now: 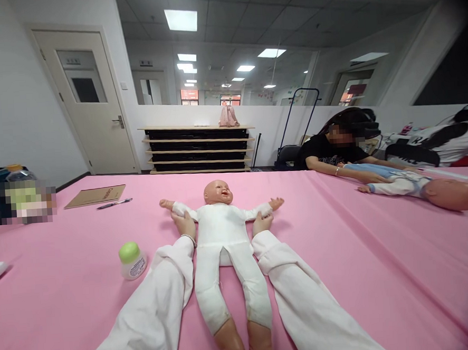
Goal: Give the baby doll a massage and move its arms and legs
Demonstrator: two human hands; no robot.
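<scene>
A baby doll (221, 226) with a white cloth body lies on its back on the pink tabletop, its head away from me and its bare feet towards me. Both its arms are spread out to the sides. My left hand (185, 225) is closed around the doll's arm on the left, near the wrist. On the other side my right hand (262, 224) grips the opposite arm below its hand. Some of my fingers are hidden behind the doll's sleeves. White sleeves cover my forearms, and a beaded bracelet circles my left wrist.
A green-lidded jar (132, 260) stands left of my left forearm. Farther back lie a brown notebook (95, 196) and a pen (114, 203). A bottle (20, 175) is at the far left. Across the table at right, a person (327, 151) handles another doll (406, 181).
</scene>
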